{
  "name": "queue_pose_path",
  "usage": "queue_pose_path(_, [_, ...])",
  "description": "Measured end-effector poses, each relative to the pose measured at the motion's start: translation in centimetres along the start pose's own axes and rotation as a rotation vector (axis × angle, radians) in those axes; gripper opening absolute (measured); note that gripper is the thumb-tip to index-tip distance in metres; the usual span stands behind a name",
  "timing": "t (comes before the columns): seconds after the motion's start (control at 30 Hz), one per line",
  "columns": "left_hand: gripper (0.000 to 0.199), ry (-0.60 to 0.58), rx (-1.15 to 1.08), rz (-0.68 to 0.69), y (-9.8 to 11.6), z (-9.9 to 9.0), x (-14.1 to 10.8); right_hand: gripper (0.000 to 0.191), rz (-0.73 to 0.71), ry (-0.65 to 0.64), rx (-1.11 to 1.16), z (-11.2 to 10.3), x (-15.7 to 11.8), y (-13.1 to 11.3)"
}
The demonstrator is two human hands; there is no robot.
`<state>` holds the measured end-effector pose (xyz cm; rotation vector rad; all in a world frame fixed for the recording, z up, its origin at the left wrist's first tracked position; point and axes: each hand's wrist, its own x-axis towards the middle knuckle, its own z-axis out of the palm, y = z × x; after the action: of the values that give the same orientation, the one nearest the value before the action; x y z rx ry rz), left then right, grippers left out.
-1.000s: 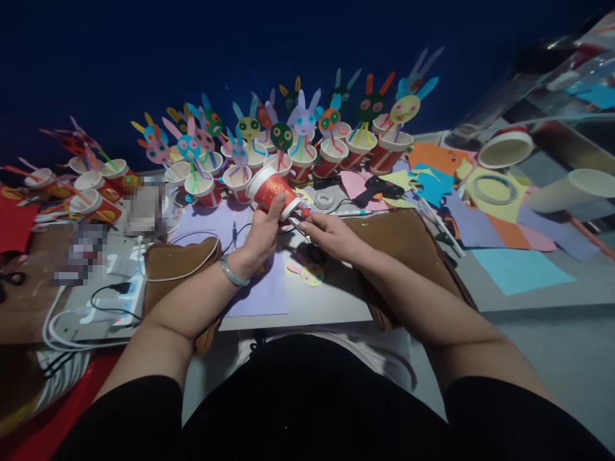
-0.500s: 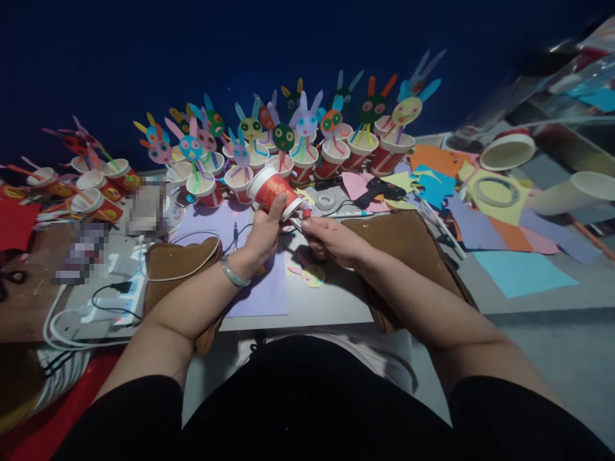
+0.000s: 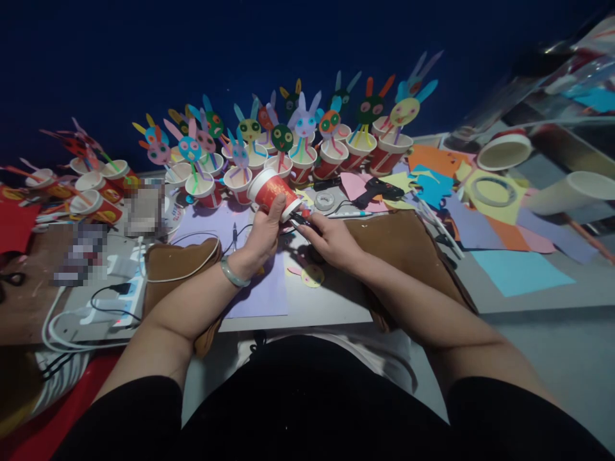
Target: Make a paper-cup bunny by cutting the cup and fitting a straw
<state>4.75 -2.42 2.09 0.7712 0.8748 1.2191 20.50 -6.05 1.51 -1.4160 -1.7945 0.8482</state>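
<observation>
A red and white paper cup (image 3: 273,192) lies tilted in my left hand (image 3: 266,234), its open rim toward the upper left and its base toward my other hand. My right hand (image 3: 334,240) is closed around a small dark tool (image 3: 303,222) whose end is at the cup's base; its exact kind is too small to tell. Just below, on the table, lies a yellow round paper face (image 3: 312,275) with a pink ear. Behind the held cup stand several cups with paper rabbit heads on straws, one with a lilac head (image 3: 306,123).
Purple paper (image 3: 259,288) lies under my left hand. Brown cloths (image 3: 398,250) lie on both sides. A power strip (image 3: 134,291) with white cables sits left. Coloured paper, a tape roll (image 3: 493,191) and more cups are at the right.
My right hand has shifted slightly and changed its grip, and the dark tool now shows at the cup's base. The cup and my left hand have barely moved.
</observation>
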Motion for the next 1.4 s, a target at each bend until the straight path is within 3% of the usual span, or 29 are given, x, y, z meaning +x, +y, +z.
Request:
queue_pose_path(0.1, [0.064, 0.0, 0.025, -0.005, 0.0, -0.1, 0.0, 0.052, 0.21, -0.29, 0.512, -0.1, 0.4, -0.2])
queue_pose_path(0.2, [0.063, 0.012, 0.04, -0.01, 0.0, -0.2, 0.0, 0.058, 0.369, -0.413, 0.735, -0.1, 0.6, -0.3])
queue_pose_path(0.3, [0.064, -0.005, 0.027, -0.027, -0.1, -0.2, 0.2, 0.054, 0.269, -0.311, 0.593, -0.1, 0.6, -0.1])
queue_pose_path(0.4, [0.067, -0.011, -0.006, -0.033, -0.3, -0.3, 0.3, 0.042, 0.031, -0.086, 0.215, 0.0, 0.4, 0.2])
queue_pose_path(0.5, [0.069, -0.005, -0.03, -0.023, -0.4, -0.3, 0.3, 0.031, -0.06, 0.047, -0.032, 0.0, 0.2, 0.3])
queue_pose_path(0.57, [0.069, -0.002, -0.031, -0.029, -0.3, -0.2, 0.2, 0.035, -0.035, 0.008, 0.033, 0.0, 0.2, 0.3])
queue_pose_path(0.7, [0.067, -0.008, -0.02, -0.064, -0.2, -0.2, 0.2, 0.05, 0.217, -0.274, 0.541, 0.0, 0.3, 0.0])
queue_pose_path(0.8, [0.065, -0.006, -0.031, -0.104, -0.3, -0.4, 0.4, 0.056, 0.353, -0.37, 0.77, -0.2, 0.4, -0.4])
queue_pose_path(0.97, [0.069, -0.064, -0.077, -0.218, -0.5, -1.0, 1.0, 0.06, 0.315, -0.358, 0.791, -0.2, 0.5, -0.6])
queue_pose_path(1.17, [0.071, -0.05, -0.086, -0.246, -0.3, -1.1, 1.4, 0.063, 0.195, -0.318, 0.757, 0.1, 0.2, -0.5])
queue_pose_path(1.4, [0.075, -0.061, -0.084, -0.282, -0.2, -0.8, 1.0, 0.059, 0.195, -0.314, 0.765, 0.3, 0.1, -0.4])
